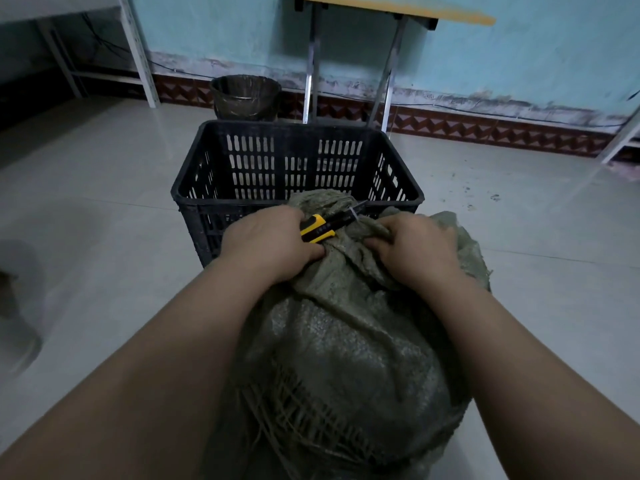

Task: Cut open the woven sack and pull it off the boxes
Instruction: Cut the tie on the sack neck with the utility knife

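Note:
A grey-green woven sack (346, 344) stands full on the floor in front of me, its top bunched and tied, frayed strands hanging at its lower left. My left hand (266, 244) grips a yellow and black utility knife (320, 228) whose blade reaches the white tie (356, 213) at the sack's neck. My right hand (415, 247) grips the bunched fabric just right of the neck. The boxes inside are hidden.
A black slotted plastic crate (298, 168) stands right behind the sack. Beyond it are a dark bin (246, 97) and the metal legs of a folding table (346, 67) against the blue wall. White shelf frames (138, 53) stand at far left and far right. Pale tiled floor lies on both sides.

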